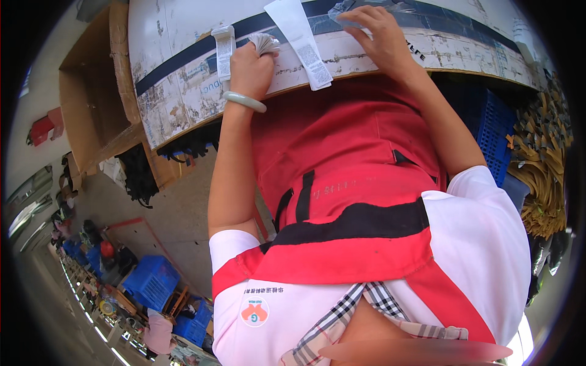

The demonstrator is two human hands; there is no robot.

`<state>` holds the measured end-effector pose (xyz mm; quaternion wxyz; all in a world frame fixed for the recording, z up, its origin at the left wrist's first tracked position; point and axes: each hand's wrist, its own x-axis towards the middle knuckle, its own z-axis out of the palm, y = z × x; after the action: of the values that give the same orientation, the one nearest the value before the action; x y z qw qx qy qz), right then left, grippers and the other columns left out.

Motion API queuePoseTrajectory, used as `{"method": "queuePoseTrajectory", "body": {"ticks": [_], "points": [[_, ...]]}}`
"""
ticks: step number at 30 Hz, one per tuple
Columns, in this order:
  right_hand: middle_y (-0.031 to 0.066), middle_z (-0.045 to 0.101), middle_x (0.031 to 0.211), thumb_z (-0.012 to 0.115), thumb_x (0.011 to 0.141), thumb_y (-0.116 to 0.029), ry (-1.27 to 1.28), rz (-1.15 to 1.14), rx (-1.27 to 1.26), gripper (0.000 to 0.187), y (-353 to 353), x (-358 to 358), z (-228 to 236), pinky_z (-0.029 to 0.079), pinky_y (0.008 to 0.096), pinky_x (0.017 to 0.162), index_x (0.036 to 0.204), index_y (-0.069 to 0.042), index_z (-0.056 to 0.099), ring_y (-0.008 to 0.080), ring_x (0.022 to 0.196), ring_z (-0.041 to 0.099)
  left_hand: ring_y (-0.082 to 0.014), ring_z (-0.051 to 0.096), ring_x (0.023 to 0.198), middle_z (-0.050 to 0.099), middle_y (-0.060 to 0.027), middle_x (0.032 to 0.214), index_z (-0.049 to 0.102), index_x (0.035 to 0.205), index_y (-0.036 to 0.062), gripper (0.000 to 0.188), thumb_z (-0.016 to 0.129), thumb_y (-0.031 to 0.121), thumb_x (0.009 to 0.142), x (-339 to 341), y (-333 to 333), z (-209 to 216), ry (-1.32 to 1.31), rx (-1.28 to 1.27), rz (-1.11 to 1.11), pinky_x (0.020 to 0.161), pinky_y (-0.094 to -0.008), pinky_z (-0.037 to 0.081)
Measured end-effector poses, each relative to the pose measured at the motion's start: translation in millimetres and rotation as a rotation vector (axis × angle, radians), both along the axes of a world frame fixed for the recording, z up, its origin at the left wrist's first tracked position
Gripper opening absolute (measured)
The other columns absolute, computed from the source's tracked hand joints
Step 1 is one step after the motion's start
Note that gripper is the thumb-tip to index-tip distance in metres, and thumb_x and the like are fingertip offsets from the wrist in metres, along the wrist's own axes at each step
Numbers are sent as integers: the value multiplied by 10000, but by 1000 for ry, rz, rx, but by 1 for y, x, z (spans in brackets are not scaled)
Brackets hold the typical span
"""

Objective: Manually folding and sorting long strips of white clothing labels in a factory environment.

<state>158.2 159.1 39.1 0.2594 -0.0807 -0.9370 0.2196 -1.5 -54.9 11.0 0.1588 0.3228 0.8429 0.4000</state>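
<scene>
My left hand [251,72] is closed in a fist around a bundle of white labels [264,44], whose ends fan out above the fingers. Beside it on the left, a folded stack of printed white labels [224,53] lies at the table's edge. A long strip of printed white labels [300,46] runs between my two hands, its near end hanging slightly over the edge. My right hand [383,43] is over the table to the right, thumb and fingers bent together at a crumpled piece of clear plastic [339,12].
The table [174,91] has a worn white cardboard top with dark tape bands. An open cardboard box [97,91] stands at its left. On the right are a blue crate [493,134] and stacked brown pieces [543,177]. More blue crates [152,282] stand on the floor behind.
</scene>
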Motion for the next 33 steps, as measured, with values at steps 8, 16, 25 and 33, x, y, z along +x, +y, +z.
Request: {"method": "queuePoseTrajectory", "body": {"ticks": [8, 16, 25, 33], "points": [[69, 617, 1069, 616, 851, -83, -35, 0, 183, 214, -16, -33, -41, 455, 371, 897, 1035, -150, 703, 266, 1019, 564, -397, 656, 816, 680, -227, 841, 705, 902, 39, 196, 605, 165, 791, 6, 41, 3, 232, -112, -34, 750, -451, 509], [81, 619, 1026, 603, 815, -26, -12, 38, 97, 168, -27, -4, -34, 459, 381, 875, 944, -99, 682, 291, 1000, 569, -417, 643, 811, 663, -244, 826, 696, 905, 21, 196, 588, 116, 772, 44, 8, 15, 118, -166, -64, 729, -441, 508], [85, 611, 1039, 656, 839, -98, 75, 100, -104, 194, -39, -21, -20, 458, 362, 856, 1028, -115, 696, 288, 986, 569, -401, 651, 733, 656, -247, 781, 682, 877, -11, 176, 564, 70, 775, 62, -11, 0, -102, 124, -17, 684, -435, 518], [75, 597, 1070, 712, 833, -177, -7, 185, -152, 236, -41, -22, -39, 480, 336, 857, 1067, -146, 714, 241, 1018, 572, -118, 630, 705, 692, -66, 794, 700, 1005, 27, 293, 533, -67, 783, 66, -26, 6, -347, 430, 98, 638, -255, 491]]}}
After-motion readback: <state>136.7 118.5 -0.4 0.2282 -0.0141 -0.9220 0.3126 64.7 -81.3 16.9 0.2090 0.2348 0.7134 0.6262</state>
